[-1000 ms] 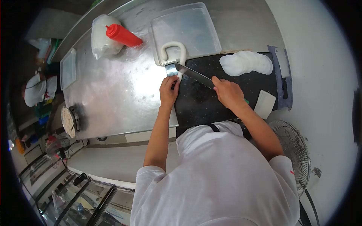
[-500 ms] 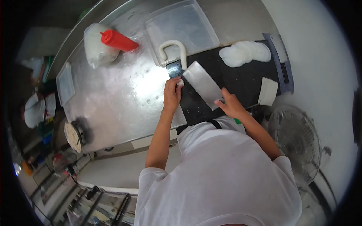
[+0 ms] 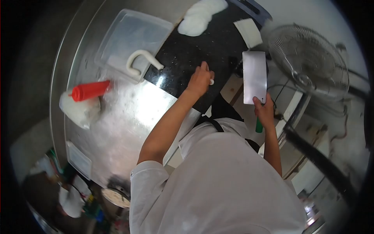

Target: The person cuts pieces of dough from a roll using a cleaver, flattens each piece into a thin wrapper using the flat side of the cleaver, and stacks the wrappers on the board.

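My right hand (image 3: 265, 111) is closed round the green handle of a broad cleaver (image 3: 254, 76), whose blade points away from me, off the right side of the black board (image 3: 175, 58). Over that board, my left hand (image 3: 200, 80) has its fingers closed on a small white dough piece (image 3: 211, 82), mostly hidden by them. A hook-shaped dough roll (image 3: 142, 54) lies partly on the clear plastic lid and partly on the board's left edge. Overlapping white dough rounds (image 3: 198, 17) rest at the board's far end.
A clear plastic lid (image 3: 117, 33) lies on the steel table (image 3: 120, 132). Left are a red squeeze bottle (image 3: 90, 90) and a white bag (image 3: 81, 111). A folded cloth (image 3: 249, 33) is on the board's right, near a fan (image 3: 307, 62). A person in white is at lower left.
The view has turned to the right. The cleaver has left the dough roll and moved right, off the board. My left hand has carried the small dough piece away from the roll, across the board.
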A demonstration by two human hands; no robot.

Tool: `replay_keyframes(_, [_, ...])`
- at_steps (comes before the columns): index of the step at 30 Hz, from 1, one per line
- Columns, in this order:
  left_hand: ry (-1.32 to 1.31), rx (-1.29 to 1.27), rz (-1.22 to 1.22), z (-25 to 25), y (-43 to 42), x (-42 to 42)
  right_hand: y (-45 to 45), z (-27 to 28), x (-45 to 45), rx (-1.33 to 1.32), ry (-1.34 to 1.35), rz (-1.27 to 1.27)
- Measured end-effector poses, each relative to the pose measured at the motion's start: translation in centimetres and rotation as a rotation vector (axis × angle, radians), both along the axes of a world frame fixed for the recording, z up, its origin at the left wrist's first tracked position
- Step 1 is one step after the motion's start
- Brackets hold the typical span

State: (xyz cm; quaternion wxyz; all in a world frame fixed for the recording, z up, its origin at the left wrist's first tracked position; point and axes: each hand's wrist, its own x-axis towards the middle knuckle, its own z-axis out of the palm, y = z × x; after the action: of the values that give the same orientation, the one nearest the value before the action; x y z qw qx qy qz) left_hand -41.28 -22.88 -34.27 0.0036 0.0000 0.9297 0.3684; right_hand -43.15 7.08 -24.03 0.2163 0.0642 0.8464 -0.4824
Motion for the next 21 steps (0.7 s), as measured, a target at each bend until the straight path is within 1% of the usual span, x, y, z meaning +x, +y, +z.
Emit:
replay_keyframes(3, [-0.381,-0.141,-0.071,3.0,-0.2,-3.7,1.7,-1.8,4.5,0.007,-0.032,-0.095])
replay_keyframes(5, [-0.453,-0.198,-0.089,4.2,-0.1,-5.8,2.1,-2.8,6.2,-0.002,-0.086,-0.145])
replay_keyframes(6, [-0.494,-0.225,-0.090,4.4,0.0,-6.4,2.1,-3.1,6.8,-0.052,-0.147,-0.203])
replay_keyframes(9, [-0.521,-0.279,-0.108,4.3,0.5,-7.1,1.7,-3.5,6.9,-0.102,-0.140,-0.212])
replay_keyframes(12, [-0.454,-0.314,-0.087,4.2,0.6,-6.7,1.4,-2.3,4.1,-0.130,-0.132,-0.187])
replay_keyframes(13, [-0.452,-0.317,-0.172,4.2,0.0,-6.9,1.6,-2.1,3.2,-0.136,-0.128,-0.179])
replay_keyframes(15, [-0.441,-0.315,-0.335,4.2,-0.9,-8.1,2.8,-3.6,0.7,-0.049,0.128,-0.059])
replay_keyframes(16, [-0.652,-0.143,-0.274,5.1,-0.5,-9.3,3.2,-3.9,-0.6,-0.003,0.247,0.001])
replay_keyframes(19, [-0.146,-0.126,-0.037,4.5,3.9,-9.3,3.2,-3.0,-5.4,-0.107,0.054,-0.057])
replay_keyframes(21, [-0.014,-0.347,-0.115,0.7,5.1,-7.6,2.5,-2.6,-8.5,-0.165,0.087,-0.062])
